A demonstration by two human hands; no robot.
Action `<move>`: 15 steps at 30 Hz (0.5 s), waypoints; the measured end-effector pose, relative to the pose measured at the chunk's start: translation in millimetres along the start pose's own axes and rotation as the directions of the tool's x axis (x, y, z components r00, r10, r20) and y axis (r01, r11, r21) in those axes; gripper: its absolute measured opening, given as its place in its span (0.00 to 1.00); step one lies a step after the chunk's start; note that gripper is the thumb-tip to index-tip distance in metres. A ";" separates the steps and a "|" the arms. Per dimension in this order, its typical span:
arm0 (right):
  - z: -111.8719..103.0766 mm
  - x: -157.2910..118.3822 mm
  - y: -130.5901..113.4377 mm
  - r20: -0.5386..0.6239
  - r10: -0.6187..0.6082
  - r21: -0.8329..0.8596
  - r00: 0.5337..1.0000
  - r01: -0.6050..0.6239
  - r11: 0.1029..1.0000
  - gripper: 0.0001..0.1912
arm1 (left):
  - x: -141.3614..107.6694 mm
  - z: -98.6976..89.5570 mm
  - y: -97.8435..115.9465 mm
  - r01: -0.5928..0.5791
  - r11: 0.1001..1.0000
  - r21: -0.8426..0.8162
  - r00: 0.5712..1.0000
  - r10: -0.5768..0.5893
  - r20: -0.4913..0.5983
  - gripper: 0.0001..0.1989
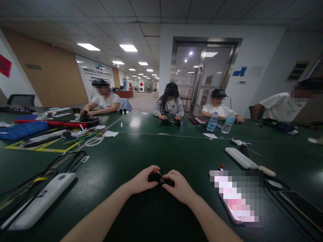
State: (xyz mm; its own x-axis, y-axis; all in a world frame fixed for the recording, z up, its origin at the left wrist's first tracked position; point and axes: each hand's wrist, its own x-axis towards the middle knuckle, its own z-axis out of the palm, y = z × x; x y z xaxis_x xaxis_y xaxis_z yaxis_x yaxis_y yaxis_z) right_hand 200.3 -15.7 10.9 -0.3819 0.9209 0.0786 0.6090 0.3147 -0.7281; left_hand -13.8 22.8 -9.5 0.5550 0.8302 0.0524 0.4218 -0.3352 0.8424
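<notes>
Black plastic component (160, 179) is clenched between the left hand (144, 179) and right hand (178, 186), both gripping for two-handed control, over the dark green tabletop (161, 151), near its edge.

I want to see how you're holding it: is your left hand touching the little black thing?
Touching. The head view shows the left hand curled around the left end of the small black object, with no gap between them.
</notes>
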 end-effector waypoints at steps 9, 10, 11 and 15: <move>-8.9 15.1 21.2 -0.397 0.210 0.389 0.894 -0.043 0.920 0.14 | -0.3 -1.8 3.7 0.029 0.999 0.023 0.999 -0.030 0.021 0.27; -13.7 16.3 29.0 -0.439 0.272 0.482 0.857 -0.031 0.876 0.15 | -0.7 -2.3 3.7 0.036 0.999 0.028 0.999 -0.037 0.023 0.27; -18.4 17.0 37.2 -0.467 0.345 0.560 0.814 -0.029 0.828 0.16 | -1.1 -2.6 3.4 0.041 0.999 0.032 0.999 -0.042 0.025 0.27; -30.9 16.0 65.5 -0.493 0.562 0.732 0.665 -0.033 0.681 0.20 | -1.5 -2.6 0.4 0.039 0.999 0.034 0.999 -0.040 0.031 0.27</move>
State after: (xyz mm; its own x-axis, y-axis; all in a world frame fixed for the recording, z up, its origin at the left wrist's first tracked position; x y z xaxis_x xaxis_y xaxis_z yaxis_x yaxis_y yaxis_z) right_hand 255.6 26.7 -14.5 0.4304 0.9024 -0.0212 -0.0814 0.0154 -0.9966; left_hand -16.3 22.6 -7.9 0.5595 0.8288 0.0025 0.4671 -0.3178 0.8251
